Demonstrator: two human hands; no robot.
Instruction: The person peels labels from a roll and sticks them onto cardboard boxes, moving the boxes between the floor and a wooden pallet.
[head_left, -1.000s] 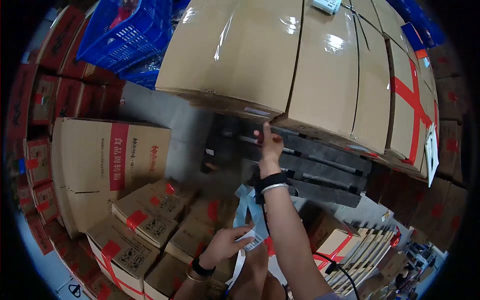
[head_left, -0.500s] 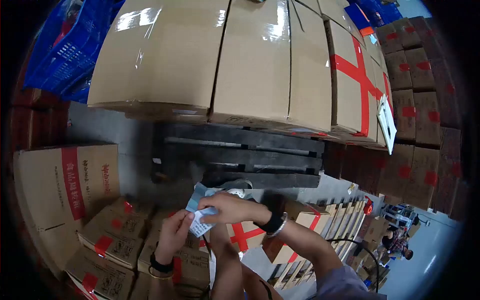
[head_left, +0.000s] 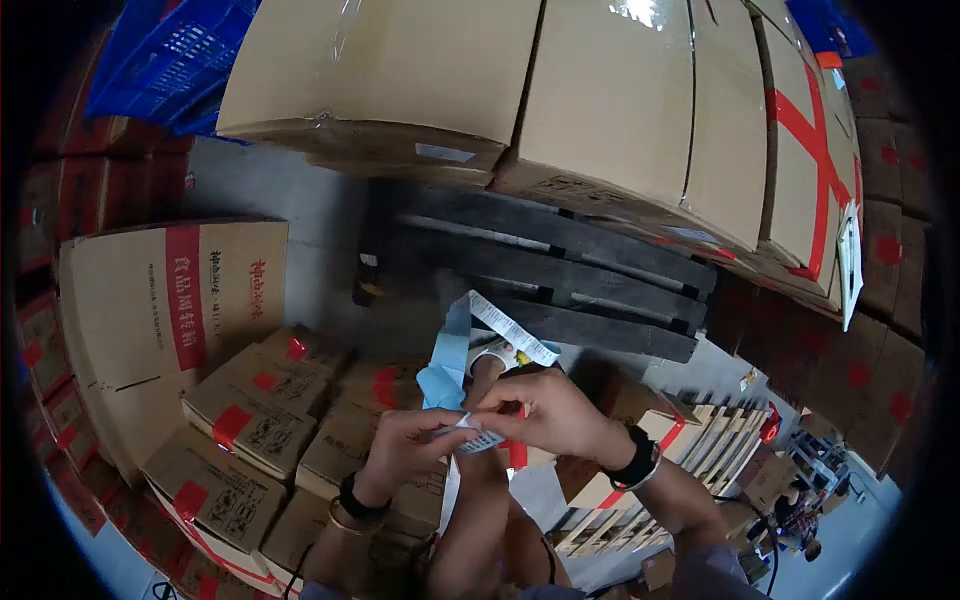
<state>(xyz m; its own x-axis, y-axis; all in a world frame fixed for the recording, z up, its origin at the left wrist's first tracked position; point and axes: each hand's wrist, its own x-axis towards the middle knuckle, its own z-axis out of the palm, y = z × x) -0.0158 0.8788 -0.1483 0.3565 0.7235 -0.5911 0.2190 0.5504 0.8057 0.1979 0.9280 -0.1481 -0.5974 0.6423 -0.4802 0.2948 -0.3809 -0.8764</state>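
Note:
A strip of labels on light blue backing (head_left: pixel 452 340) bends upward above my hands, and its white printed side (head_left: pixel 512 328) slopes down to the right. My left hand (head_left: pixel 408 455) is closed in a pinch on the strip's lower end, where a small printed white label (head_left: pixel 482 440) shows. My right hand (head_left: pixel 560 412) pinches the same end, its fingertips meeting those of the left. Their thumbs and fingers cover part of the label; whether it is peeling off cannot be made out. Under the strip, a white round thing with yellow and green print (head_left: pixel 500 352) is partly hidden.
Large taped cartons (head_left: pixel 610 110) stand on a dark pallet (head_left: pixel 540 270) ahead. Smaller boxes with red tape (head_left: pixel 255 410) are stacked at left, beside a tall printed carton (head_left: pixel 180 300). A blue crate (head_left: pixel 180 65) sits upper left. A person (head_left: pixel 800 515) is far right.
The strip has unfolded from a compact bundle into a long loop above my hands. Both hands now meet at its lower end, and the view has shifted, moving the cartons right.

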